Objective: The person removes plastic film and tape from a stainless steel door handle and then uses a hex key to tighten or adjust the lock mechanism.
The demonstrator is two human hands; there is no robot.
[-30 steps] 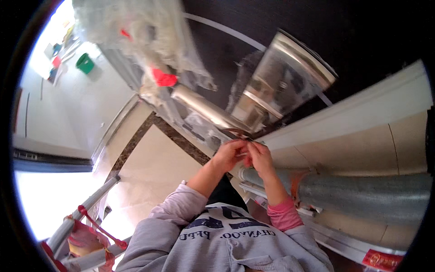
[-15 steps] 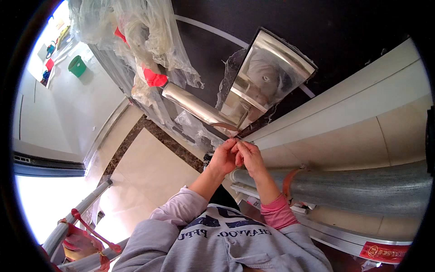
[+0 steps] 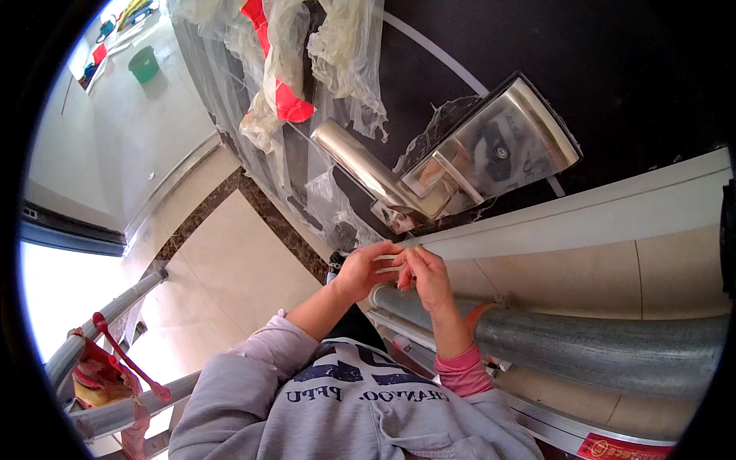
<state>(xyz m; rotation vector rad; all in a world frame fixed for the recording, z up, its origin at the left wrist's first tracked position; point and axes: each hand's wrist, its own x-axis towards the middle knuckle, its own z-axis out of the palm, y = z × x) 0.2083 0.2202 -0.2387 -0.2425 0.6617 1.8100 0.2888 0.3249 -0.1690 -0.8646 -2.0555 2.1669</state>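
Note:
My left hand (image 3: pixel 359 270) and my right hand (image 3: pixel 427 277) meet fingertip to fingertip just below a brushed-metal lever handle (image 3: pixel 360 165). Together they pinch a thin pale strip (image 3: pixel 392 258); I cannot tell what it is. The lever sits on a rectangular metal lock plate (image 3: pixel 502 146) on a dark door (image 3: pixel 613 69). Torn clear plastic film (image 3: pixel 337 46) hangs around the handle and down the door's edge, with a red piece (image 3: pixel 290 101) caught in it. A grey sleeve covers my left arm; a pink cuff shows on my right wrist.
A white door frame (image 3: pixel 583 218) runs beside the door, with a grey wrapped pipe (image 3: pixel 583 349) along it under my right forearm. Beige floor tiles (image 3: pixel 230 264) lie far below. Metal ladder rails (image 3: pixel 103 310) with a red strap (image 3: pixel 126 356) are at lower left; a green bucket (image 3: pixel 143 64) stands far off.
The view has drawn closer to the door, so the handle looks larger and higher. My hands stay together under the lever, fingers still working the same small strip.

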